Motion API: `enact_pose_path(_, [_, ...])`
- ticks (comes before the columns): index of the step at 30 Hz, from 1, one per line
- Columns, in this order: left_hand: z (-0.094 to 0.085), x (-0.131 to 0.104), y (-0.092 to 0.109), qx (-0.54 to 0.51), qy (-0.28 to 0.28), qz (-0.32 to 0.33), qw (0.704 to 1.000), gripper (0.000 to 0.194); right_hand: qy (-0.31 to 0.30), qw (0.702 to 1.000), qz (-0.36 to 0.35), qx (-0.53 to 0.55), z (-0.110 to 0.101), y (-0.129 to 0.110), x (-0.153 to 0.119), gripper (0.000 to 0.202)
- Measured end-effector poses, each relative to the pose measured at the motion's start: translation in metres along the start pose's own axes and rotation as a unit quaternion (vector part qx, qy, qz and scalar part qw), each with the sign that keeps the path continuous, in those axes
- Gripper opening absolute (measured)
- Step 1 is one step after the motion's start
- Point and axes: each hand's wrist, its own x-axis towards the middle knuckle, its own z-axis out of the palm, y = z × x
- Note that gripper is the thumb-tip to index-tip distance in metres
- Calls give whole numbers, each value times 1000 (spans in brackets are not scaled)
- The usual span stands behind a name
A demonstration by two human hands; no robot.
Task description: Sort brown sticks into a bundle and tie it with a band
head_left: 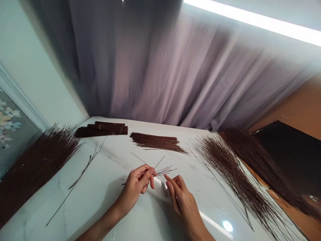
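My left hand (142, 179) is closed, thumb against fingers, on a few thin dark brown sticks (167, 170). Their ends fan out to the right of it, and one stick (140, 159) points up and left. Close by on the right, my right hand (179, 192) has its thumb and index finger together at the end of a thin stick. Beyond both hands lies a neat pile of similar brown sticks (156, 140). The palm side of my left hand is hidden.
A white marbled table (95, 201) lies below. Large loose heaps of sticks cover its left (37, 167) and right (235, 177) sides. Tied bundles (107, 129) lie at the back left, and a few stray sticks (82, 172) nearer. Behind hangs a grey curtain (150, 67).
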Motion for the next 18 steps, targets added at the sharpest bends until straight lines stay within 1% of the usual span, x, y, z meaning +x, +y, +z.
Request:
enact_pose_path(2, [0,1,0,-12,8,-1,1000,39,-22,999,20,35,-3,-5,0,38])
enact_pose_path(4, [1,1,2,-26,12,-7,1000,39,-44,993,45,102,-8,-10,0,37])
enact_pose_path(7, [0,-2,9,-43,7,-23,999,38,-88,964,95,231,-16,-13,3,38])
enact_pose_path(9, [-1,-6,14,-51,-2,-34,998,37,-111,940,127,296,-22,-10,12,41])
enact_pose_path(10, [-1,-9,16,-54,-17,-41,998,37,-127,931,133,315,-27,-6,19,42])
enact_pose_path(11, [-1,-12,18,-51,-43,-49,997,37,-146,925,130,326,-33,-3,28,43])
enact_pose_path(13, [3,-18,20,-20,-124,-67,990,35,-188,921,99,326,-49,4,48,42])
enact_pose_path(14, [5,-20,20,9,-166,-72,983,34,-202,926,70,312,-57,5,55,39])
enact_pose_path(15, [8,-22,20,43,-197,-73,977,34,-196,938,36,283,-65,5,60,36])
enact_pose_path(16, [10,-21,19,76,-209,-64,973,34,-169,956,-2,240,-70,2,60,32])
enact_pose_path(17, [12,-20,18,105,-201,-48,973,35,-124,974,-41,186,-73,-2,55,28])
enact_pose_path(18, [13,-17,16,123,-175,-31,976,37,-77,985,-77,133,-73,-6,46,25])
